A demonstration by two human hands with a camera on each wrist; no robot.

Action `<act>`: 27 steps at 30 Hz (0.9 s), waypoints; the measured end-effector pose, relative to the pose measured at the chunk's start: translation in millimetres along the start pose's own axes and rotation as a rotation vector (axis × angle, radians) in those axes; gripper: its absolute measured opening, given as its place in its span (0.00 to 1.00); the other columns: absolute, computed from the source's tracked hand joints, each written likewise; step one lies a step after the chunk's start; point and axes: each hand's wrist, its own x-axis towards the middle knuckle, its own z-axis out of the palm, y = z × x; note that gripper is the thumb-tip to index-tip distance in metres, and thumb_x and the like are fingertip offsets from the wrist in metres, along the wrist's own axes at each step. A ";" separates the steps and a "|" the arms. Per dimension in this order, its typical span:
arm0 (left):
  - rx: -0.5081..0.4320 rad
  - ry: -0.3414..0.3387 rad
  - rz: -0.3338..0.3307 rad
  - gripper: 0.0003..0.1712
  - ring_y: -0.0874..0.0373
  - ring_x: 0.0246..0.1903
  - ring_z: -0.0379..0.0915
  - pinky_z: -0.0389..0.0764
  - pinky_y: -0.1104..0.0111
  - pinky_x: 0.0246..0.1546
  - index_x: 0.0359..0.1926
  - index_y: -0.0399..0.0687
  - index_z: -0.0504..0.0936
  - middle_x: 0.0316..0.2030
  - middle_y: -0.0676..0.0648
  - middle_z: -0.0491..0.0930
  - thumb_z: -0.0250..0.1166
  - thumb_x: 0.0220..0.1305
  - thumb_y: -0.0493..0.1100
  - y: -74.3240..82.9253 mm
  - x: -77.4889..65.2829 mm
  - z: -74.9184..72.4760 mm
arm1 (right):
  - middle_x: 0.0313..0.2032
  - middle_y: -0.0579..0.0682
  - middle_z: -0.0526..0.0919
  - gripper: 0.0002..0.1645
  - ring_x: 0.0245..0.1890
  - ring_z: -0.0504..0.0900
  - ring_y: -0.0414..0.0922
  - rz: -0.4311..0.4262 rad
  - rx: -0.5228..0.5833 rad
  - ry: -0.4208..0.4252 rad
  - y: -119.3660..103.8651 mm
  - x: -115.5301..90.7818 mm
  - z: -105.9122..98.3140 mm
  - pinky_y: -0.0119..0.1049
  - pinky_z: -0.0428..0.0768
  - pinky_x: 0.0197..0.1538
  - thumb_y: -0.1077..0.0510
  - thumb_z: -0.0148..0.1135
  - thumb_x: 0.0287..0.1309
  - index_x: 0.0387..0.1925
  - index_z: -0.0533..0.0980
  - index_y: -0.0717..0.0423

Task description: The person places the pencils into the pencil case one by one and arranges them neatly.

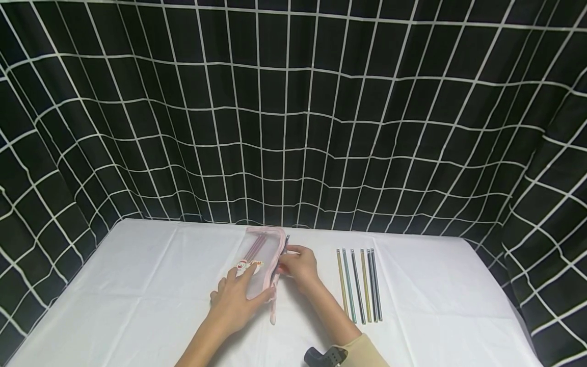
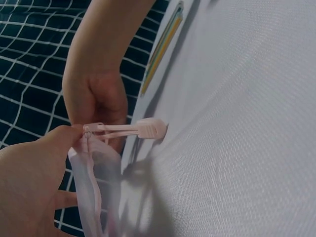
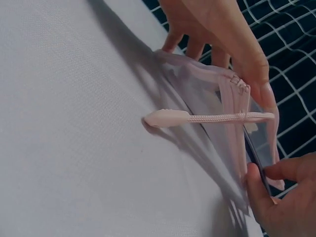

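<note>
A see-through mesh pencil pouch (image 1: 276, 235) with pink trim and a cartoon print lies at mid-table, pencils showing through its upper part. My left hand (image 1: 234, 306) holds it, thumb by the zip end and fingers on its face. At the unzipped right edge, my right hand (image 1: 300, 267) pinches a dark pencil (image 3: 254, 148) between thumb and fingers. Part of that pencil is inside the opening. From the zip hangs a pink cord pull (image 2: 150, 128). In the left wrist view, the pouch hides most of the right fingers.
Right of my right forearm, several gold, teal and dark pencils (image 1: 368, 285) lie roughly side by side on the white tablecloth (image 1: 137, 275). A dark curtain (image 1: 293, 112) with white grid lines surrounds the table's back and sides. A black wrist device (image 1: 325, 357) sits on the right sleeve.
</note>
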 end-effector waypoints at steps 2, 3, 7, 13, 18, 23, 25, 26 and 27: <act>0.000 0.001 0.001 0.44 0.32 0.58 0.74 0.74 0.35 0.47 0.74 0.57 0.75 0.68 0.30 0.71 0.64 0.66 0.74 -0.2 0.2 0.3 | 0.41 0.69 0.88 0.31 0.21 0.84 0.36 -0.008 -0.004 -0.003 -0.8 -1.1 0.1 0.27 0.85 0.31 0.72 0.62 0.60 0.65 0.70 0.79; 0.001 0.001 0.001 0.44 0.32 0.58 0.74 0.74 0.35 0.47 0.74 0.57 0.75 0.68 0.30 0.71 0.64 0.66 0.74 -0.3 0.2 0.5 | 0.41 0.69 0.88 0.31 0.21 0.84 0.36 -0.006 -0.006 -0.004 -1.0 -1.5 0.2 0.27 0.85 0.31 0.72 0.62 0.60 0.65 0.70 0.79; 0.002 -0.002 -0.001 0.44 0.32 0.58 0.74 0.74 0.35 0.47 0.74 0.57 0.75 0.68 0.30 0.71 0.64 0.66 0.74 -0.1 0.1 0.4 | 0.41 0.68 0.88 0.30 0.21 0.85 0.36 -0.005 0.001 -0.020 -2.2 -1.8 -0.2 0.28 0.85 0.31 0.72 0.62 0.61 0.64 0.70 0.80; 0.007 -0.004 -0.001 0.45 0.32 0.58 0.74 0.74 0.35 0.47 0.75 0.57 0.74 0.69 0.30 0.71 0.63 0.66 0.75 0.5 -0.6 -0.4 | 0.42 0.70 0.88 0.29 0.22 0.86 0.37 -0.004 0.029 -0.041 -3.0 -2.1 -3.3 0.30 0.86 0.33 0.73 0.63 0.62 0.64 0.71 0.80; 0.014 0.000 0.001 0.44 0.32 0.58 0.74 0.74 0.36 0.47 0.74 0.57 0.75 0.68 0.30 0.71 0.63 0.66 0.74 0.3 -0.6 0.5 | 0.42 0.71 0.88 0.29 0.23 0.87 0.37 -0.013 0.035 -0.040 -2.1 -1.8 -9.4 0.30 0.87 0.34 0.73 0.63 0.62 0.64 0.71 0.80; 0.015 0.000 0.004 0.44 0.33 0.57 0.74 0.74 0.36 0.46 0.74 0.57 0.75 0.68 0.31 0.71 0.63 0.65 0.74 0.1 -0.6 1.2 | 0.45 0.73 0.87 0.27 0.27 0.88 0.39 -0.013 0.030 -0.033 -2.5 -3.0 -16.1 0.30 0.87 0.36 0.73 0.62 0.65 0.64 0.71 0.80; 0.014 0.001 0.006 0.44 0.33 0.57 0.74 0.74 0.36 0.46 0.74 0.57 0.75 0.68 0.31 0.71 0.64 0.65 0.74 0.0 -0.6 1.5 | 0.45 0.75 0.86 0.26 0.27 0.88 0.39 -0.013 0.041 -0.031 -2.7 -3.3 -18.8 0.30 0.87 0.36 0.74 0.61 0.66 0.64 0.71 0.80; 0.014 0.001 0.007 0.44 0.33 0.57 0.74 0.74 0.36 0.46 0.74 0.57 0.75 0.68 0.31 0.71 0.63 0.65 0.75 0.0 -0.6 1.8 | 0.46 0.75 0.86 0.26 0.27 0.88 0.39 -0.011 0.045 -0.028 -2.8 -3.5 -20.2 0.30 0.87 0.36 0.74 0.61 0.66 0.64 0.71 0.80; 0.014 -0.001 0.008 0.44 0.33 0.57 0.74 0.74 0.36 0.46 0.74 0.57 0.75 0.68 0.31 0.71 0.63 0.65 0.75 0.0 -0.5 1.9 | 0.46 0.76 0.85 0.26 0.27 0.88 0.38 -0.008 0.047 -0.026 -3.1 -4.0 -21.6 0.29 0.87 0.36 0.74 0.61 0.66 0.64 0.71 0.80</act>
